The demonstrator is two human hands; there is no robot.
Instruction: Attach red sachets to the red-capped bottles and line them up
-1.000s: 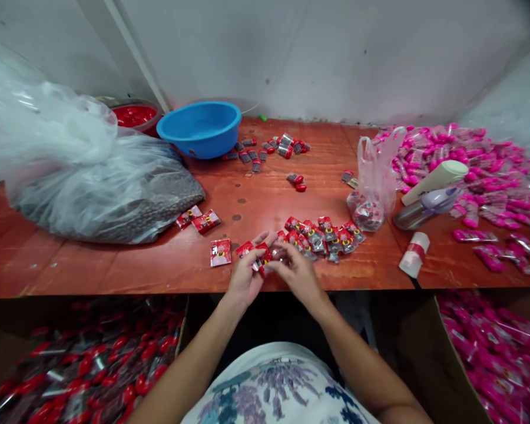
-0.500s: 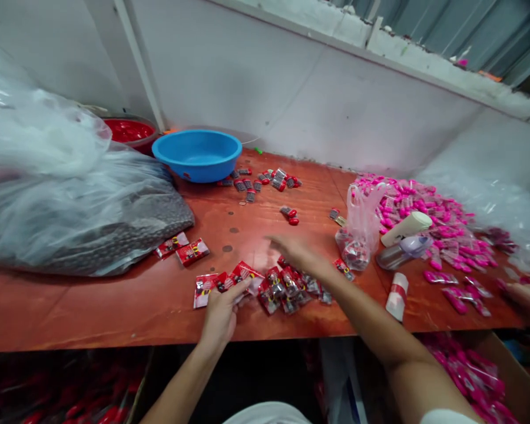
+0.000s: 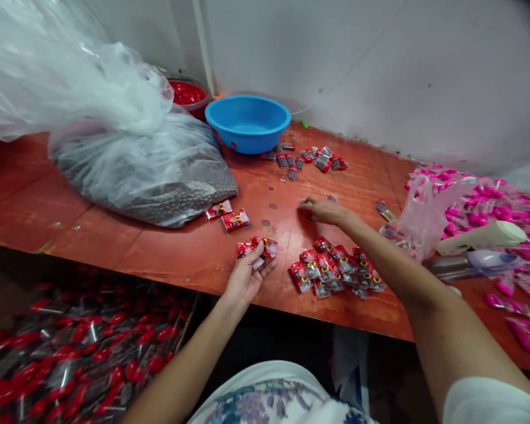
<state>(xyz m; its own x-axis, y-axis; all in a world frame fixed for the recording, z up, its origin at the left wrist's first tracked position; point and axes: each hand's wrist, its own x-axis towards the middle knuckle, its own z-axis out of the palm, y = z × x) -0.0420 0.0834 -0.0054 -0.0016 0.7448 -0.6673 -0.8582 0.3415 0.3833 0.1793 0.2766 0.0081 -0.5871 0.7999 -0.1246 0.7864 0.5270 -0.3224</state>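
My left hand (image 3: pixel 246 278) is closed on a few small red printed packets (image 3: pixel 268 246), held low over the table's front half. Farther back, my right hand (image 3: pixel 320 210) reaches down to the tabletop with its fingers curled together. Whatever is between those fingers is mostly hidden; a small greyish bit shows by the fingertips. In front of my right forearm lies a pile of filled red packets (image 3: pixel 324 268) with clear fronts and dark contents. Two more red packets (image 3: pixel 235 219) rest left of centre, beside the big plastic bag.
A large clear bag (image 3: pixel 159 171) of dark beads fills the left. Behind are a blue basin (image 3: pixel 247 141) and small red-capped containers (image 3: pixel 291 172). Pink packaged items (image 3: pixel 490 203), a plastic bag (image 3: pixel 419 221) and a bottle (image 3: pixel 450 265) crowd the right. Below left are red-capped packs (image 3: pixel 88 347).
The view has swung left and down. My right hand, blurred before, is now down on the tabletop where two red-capped containers lay. My left hand has lifted red packets.
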